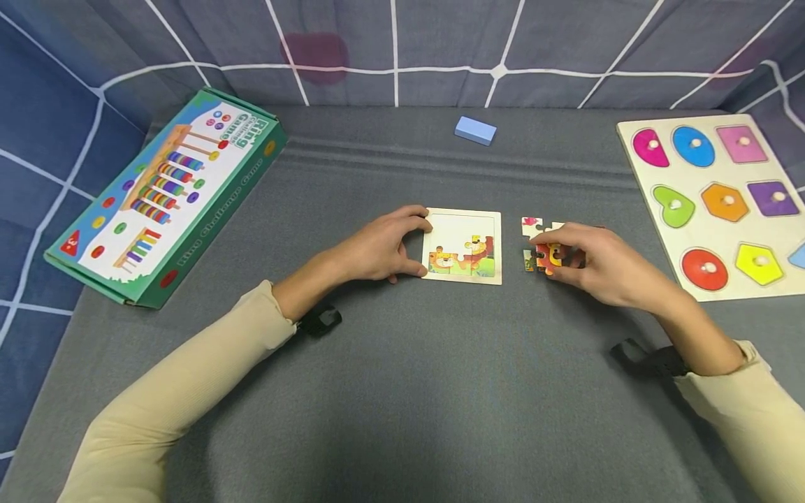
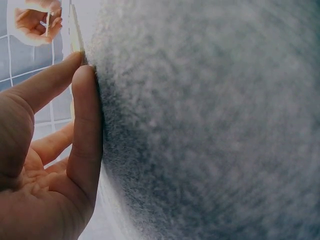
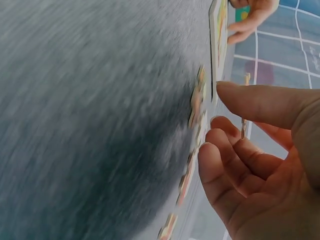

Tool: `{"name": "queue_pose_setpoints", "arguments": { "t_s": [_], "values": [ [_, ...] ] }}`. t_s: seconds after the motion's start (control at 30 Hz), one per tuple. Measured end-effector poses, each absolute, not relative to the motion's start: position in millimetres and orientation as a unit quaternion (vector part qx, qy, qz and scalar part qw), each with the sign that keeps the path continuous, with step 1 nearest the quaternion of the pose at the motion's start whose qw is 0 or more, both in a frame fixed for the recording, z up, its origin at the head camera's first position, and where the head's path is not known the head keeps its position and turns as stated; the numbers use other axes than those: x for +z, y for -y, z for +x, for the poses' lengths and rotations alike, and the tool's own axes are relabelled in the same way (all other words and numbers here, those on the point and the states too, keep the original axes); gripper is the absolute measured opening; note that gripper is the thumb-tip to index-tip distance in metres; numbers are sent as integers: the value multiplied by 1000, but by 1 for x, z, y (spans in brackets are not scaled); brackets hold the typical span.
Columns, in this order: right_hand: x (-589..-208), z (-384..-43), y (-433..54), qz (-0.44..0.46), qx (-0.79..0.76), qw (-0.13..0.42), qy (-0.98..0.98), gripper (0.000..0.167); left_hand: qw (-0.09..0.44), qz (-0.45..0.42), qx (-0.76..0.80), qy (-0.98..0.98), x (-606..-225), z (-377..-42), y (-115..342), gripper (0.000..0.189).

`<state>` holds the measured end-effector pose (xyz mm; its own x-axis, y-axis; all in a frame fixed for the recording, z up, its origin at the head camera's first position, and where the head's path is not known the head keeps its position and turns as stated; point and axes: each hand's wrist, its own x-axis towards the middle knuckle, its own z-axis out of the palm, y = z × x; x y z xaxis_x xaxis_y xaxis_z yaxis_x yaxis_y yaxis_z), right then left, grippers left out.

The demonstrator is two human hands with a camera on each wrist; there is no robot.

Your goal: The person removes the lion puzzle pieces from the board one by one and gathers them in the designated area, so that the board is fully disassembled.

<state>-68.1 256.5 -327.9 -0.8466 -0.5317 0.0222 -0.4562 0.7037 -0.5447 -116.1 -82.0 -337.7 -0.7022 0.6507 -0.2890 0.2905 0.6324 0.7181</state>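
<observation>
A square wooden puzzle board lies on the table, its lower part filled with joined pieces showing cartoon animals. My left hand grips the board's left side, fingertips at the upper corner and thumb low on the edge. In the left wrist view, the left hand has its fingertips at the thin board edge. My right hand holds a jigsaw piece over the loose ones. The right wrist view shows this piece edge-on, by the right hand's fingers. Loose jigsaw pieces lie right of the board.
At the left stands a green ring game box. A small blue block lies at the back. On the right is a wooden shape board with colourful knobbed shapes. Grid-patterned cloth rises behind the grey table.
</observation>
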Motion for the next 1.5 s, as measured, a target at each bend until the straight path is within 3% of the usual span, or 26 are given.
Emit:
{"name": "queue_pose_setpoints", "arguments": {
  "t_s": [0.37,0.7,1.5],
  "values": [
    [-336,-65,-281,-288,-249,62,-922,49,275,273,335,-859,-337,-116,82,63],
    [-332,-64,-283,-270,-217,110,-932,51,278,272,335,-858,-337,-115,81,64],
    [-331,-56,-276,-223,-191,83,-952,45,277,267,330,-862,-336,-115,82,64]
  ]
}}
